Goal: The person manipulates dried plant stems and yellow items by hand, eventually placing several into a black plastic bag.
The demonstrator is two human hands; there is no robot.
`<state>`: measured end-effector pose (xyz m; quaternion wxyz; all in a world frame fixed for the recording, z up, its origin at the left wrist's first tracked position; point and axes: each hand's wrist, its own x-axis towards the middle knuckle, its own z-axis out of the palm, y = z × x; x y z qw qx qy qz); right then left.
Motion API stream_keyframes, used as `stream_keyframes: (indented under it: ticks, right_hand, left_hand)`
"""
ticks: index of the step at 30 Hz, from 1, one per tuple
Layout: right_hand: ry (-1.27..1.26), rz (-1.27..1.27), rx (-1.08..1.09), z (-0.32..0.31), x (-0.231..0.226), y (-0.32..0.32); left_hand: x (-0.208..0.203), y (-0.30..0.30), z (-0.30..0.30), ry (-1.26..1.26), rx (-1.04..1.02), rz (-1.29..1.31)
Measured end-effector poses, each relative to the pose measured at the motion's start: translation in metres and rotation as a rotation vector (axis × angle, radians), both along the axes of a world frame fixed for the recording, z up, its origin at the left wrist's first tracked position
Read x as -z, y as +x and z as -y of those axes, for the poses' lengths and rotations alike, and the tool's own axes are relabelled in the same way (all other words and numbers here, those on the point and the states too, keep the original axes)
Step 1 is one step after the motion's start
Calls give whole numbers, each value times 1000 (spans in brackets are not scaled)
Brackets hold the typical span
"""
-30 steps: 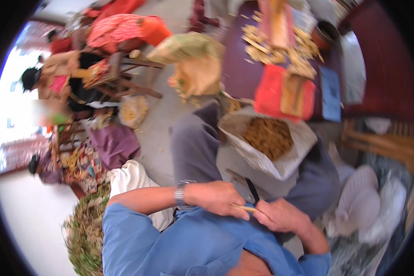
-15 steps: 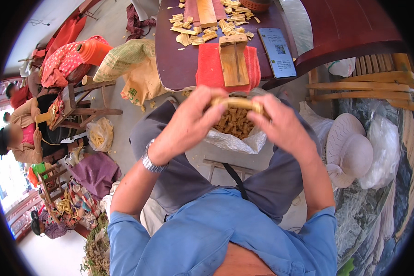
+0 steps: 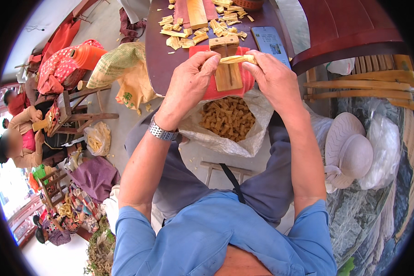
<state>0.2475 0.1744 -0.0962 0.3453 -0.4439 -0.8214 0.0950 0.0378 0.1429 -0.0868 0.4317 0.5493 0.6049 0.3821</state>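
Observation:
Both my hands hold a short, pale yellow, fibrous stick (image 3: 237, 60) level by its ends. My left hand (image 3: 188, 80), with a metal watch at the wrist, pinches one end between thumb and fingers. The other end sits between the thumb and fingers of my right hand (image 3: 277, 80). Just beneath the stick lies a slotted wooden board (image 3: 227, 79) with a crosspiece, resting on a red cloth (image 3: 247, 83) at the table's near edge. Between my knees, a white woven sack (image 3: 250, 148) stands open, holding many short brown-yellow chunks (image 3: 225, 118).
On the dark table (image 3: 157, 69) lie yellow strips (image 3: 175, 33), a long wooden block (image 3: 197, 14) and a phone (image 3: 269, 42). A patterned sack (image 3: 117, 64) leans at left. A hat (image 3: 349, 147) sits at right. Another person (image 3: 25, 119) works at far left.
My hands have moved up and forward with the stick, from above the sack to over the slotted board. The sack's chunks now show fully. The view has shifted slightly.

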Motion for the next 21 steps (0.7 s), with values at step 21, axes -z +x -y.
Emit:
stream_keyframes:
  ticks: [21]
  right_hand:
    - [-628, 64, 38, 38, -8, 15]
  left_hand:
    - [2, 4, 34, -30, 14, -514]
